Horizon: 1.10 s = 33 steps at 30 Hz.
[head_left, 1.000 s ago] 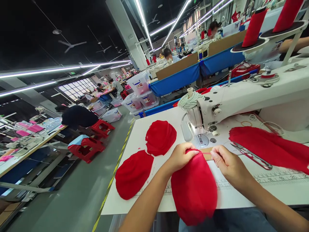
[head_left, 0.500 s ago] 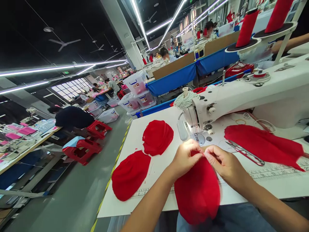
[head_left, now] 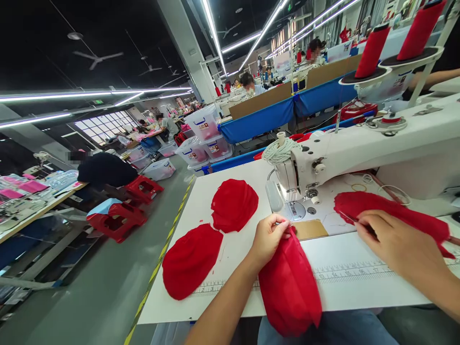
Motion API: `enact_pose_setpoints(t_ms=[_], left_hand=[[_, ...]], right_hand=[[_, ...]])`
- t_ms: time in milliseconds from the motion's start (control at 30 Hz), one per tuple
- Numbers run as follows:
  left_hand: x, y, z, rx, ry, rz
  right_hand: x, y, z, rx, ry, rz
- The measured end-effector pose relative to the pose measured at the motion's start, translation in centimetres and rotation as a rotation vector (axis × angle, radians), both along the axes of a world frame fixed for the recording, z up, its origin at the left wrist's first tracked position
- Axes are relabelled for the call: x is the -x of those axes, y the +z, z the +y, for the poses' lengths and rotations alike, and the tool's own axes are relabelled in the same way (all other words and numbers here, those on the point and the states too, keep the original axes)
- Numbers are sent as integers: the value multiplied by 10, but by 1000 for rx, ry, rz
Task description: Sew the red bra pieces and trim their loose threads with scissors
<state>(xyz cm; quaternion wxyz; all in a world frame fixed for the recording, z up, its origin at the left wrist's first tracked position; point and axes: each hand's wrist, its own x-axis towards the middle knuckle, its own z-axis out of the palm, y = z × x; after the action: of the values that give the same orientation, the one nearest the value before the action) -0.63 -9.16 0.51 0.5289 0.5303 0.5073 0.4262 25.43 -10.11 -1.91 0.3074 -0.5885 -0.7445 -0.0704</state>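
Observation:
My left hand (head_left: 269, 239) pinches the top of a red fabric piece (head_left: 291, 287), which hangs over the table's front edge toward my lap. My right hand (head_left: 398, 244) is closed around the thread snips, beside a long red fabric piece (head_left: 391, 206). Only the tip of the snips (head_left: 347, 218) shows past my fingers; the rest is hidden. Two more red fabric pieces, a rounded one (head_left: 235, 206) and an oval one (head_left: 192, 261), lie flat at the left. Behind my left hand stands the sewing machine (head_left: 305, 167), its needle area just beyond the fingers.
A printed ruler (head_left: 352, 273) runs along the white table (head_left: 244, 297). Red thread cones (head_left: 373, 50) stand at upper right. Clear plastic boxes (head_left: 203, 124) are stacked beyond the table. Red stools (head_left: 118, 220) and a seated person (head_left: 108, 167) are across the aisle.
My right hand has let go of the red fabric, moved right and taken hold of the thread snips. My left hand keeps its pinch, shifted slightly left.

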Motion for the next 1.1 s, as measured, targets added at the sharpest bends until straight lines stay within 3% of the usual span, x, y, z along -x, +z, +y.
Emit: enact_pose_setpoints(t_ms=[67,167,300,433,633,900,1000,1100], left_hand=[[-1,0,-2,13,3,-35],[-4,1,-4,15,-2,-67],[-6,1,-6,8,-7,-90],[-8,0,-8,-6,-10,-101],[-11,0,-11,-48,-23,-90],[-14,-5,-13,-156,-17,-48],[-13,-4,-11,-175,32,-53],[6,5,-12,-217,176,-44]], right_hand=[[2,2,-3,28,20,147],[13,4,-9,187,122,351],[32,7,-14,383,322,294],[39,8,-9,266,405,131],[41,1,-5,96,405,-49],[56,14,-3,-2,446,-118],[53,11,-5,38,421,-91],[36,1,-7,31,289,-95]])
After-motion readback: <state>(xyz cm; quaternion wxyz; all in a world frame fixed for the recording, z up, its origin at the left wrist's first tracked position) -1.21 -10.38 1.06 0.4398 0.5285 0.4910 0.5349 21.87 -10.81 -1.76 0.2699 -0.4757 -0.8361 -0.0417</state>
